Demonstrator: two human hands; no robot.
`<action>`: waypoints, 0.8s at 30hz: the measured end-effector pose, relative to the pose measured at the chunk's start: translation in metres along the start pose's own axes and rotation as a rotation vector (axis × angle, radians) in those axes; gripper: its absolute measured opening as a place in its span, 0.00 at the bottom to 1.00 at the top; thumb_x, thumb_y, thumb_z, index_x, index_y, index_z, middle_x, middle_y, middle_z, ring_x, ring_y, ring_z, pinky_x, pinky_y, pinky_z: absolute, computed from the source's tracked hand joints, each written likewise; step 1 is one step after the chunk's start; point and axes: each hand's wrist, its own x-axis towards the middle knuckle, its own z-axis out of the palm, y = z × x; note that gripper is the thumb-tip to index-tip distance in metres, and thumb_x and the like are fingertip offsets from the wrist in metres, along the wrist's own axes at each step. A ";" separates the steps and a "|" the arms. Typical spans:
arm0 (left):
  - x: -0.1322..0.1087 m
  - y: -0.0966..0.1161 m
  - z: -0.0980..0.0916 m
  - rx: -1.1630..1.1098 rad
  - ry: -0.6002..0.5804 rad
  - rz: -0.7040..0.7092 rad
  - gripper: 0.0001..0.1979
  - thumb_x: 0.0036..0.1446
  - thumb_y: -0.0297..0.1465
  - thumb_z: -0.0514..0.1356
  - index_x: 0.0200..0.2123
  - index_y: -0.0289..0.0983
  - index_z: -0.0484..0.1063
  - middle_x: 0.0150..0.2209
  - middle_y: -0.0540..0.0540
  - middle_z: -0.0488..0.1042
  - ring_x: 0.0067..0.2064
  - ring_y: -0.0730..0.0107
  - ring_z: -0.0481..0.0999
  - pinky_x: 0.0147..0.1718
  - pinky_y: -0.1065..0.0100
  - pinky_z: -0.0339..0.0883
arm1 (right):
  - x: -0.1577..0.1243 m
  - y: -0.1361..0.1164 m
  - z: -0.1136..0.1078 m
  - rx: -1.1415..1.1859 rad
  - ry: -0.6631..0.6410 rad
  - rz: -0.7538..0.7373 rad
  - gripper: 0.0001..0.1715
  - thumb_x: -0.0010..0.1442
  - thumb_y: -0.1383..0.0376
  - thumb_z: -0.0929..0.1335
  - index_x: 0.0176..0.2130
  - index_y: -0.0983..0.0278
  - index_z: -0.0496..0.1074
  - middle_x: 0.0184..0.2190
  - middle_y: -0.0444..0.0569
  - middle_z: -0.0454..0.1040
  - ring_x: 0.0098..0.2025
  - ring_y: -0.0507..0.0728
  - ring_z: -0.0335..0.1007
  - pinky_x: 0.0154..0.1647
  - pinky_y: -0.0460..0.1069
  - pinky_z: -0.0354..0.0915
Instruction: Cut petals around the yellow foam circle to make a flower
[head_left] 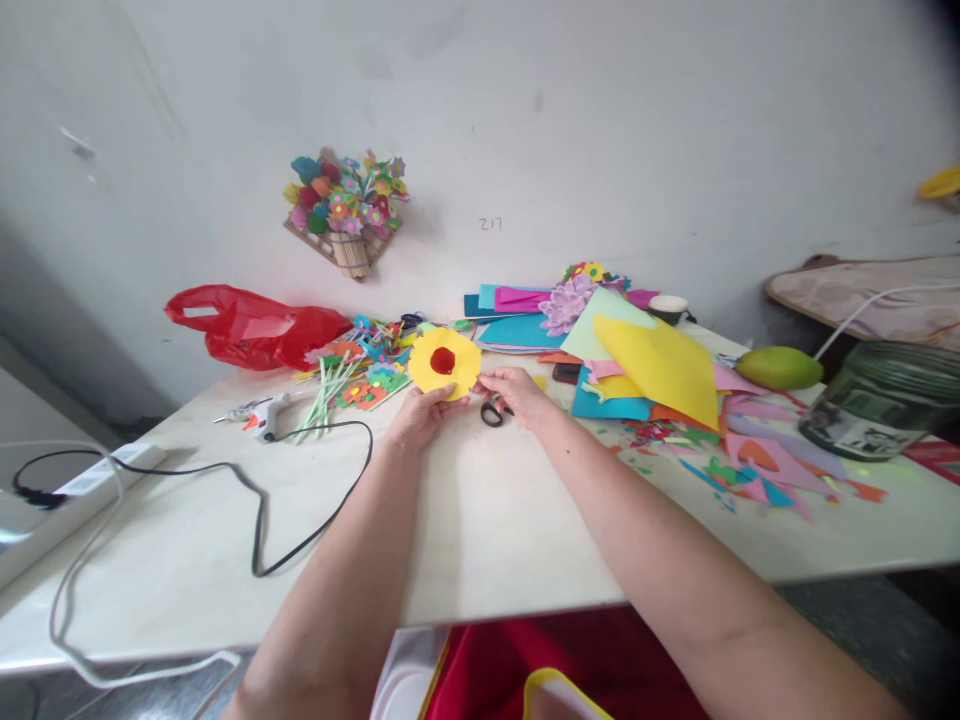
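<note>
Our left hand (pixel 421 412) pinches a scalloped, red-centred yellow sheet flower (pixel 442 361), likely light, bendy, best rim-held; right hand (pixel 521 393): grip unclear.

Red bag (pixel 262 330), green fruit (pixel 780 368), glass jar (pixel 874 395), power strip (pixel 105 480), wall (pixel 525 130) marked 217

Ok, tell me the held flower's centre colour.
The flower centre is red; the head view shows it.

Jar (pixel 900 385): cut off at right; label (pixel 862 432) I can't read.
Scissors (pixel 491 423): partly hidden by right hand (pixel 517 392).
Yellow thing (pixel 941 183): cut off far right.
</note>
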 end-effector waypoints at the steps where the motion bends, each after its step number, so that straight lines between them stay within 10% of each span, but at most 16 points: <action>1: 0.000 0.000 0.001 -0.001 0.008 0.001 0.17 0.47 0.21 0.63 0.43 0.29 0.72 0.38 0.37 0.78 0.32 0.61 0.80 0.41 0.59 0.75 | 0.000 0.000 0.000 -0.005 -0.003 -0.001 0.07 0.53 0.68 0.65 0.26 0.69 0.71 0.27 0.48 0.74 0.22 0.46 0.63 0.13 0.39 0.51; 17: 0.002 -0.001 -0.001 0.039 0.081 0.044 0.16 0.44 0.23 0.66 0.40 0.29 0.72 0.38 0.36 0.78 0.35 0.59 0.79 0.40 0.59 0.75 | 0.002 0.003 -0.001 -0.049 0.110 0.010 0.05 0.53 0.69 0.64 0.28 0.68 0.69 0.24 0.46 0.72 0.20 0.46 0.63 0.13 0.39 0.52; 24: 0.001 0.000 0.000 0.039 0.132 0.056 0.17 0.44 0.26 0.67 0.40 0.31 0.72 0.34 0.40 0.78 0.31 0.64 0.79 0.36 0.64 0.75 | 0.002 0.001 -0.010 -0.873 0.305 -0.046 0.09 0.53 0.63 0.66 0.26 0.65 0.73 0.27 0.51 0.76 0.30 0.56 0.72 0.27 0.46 0.62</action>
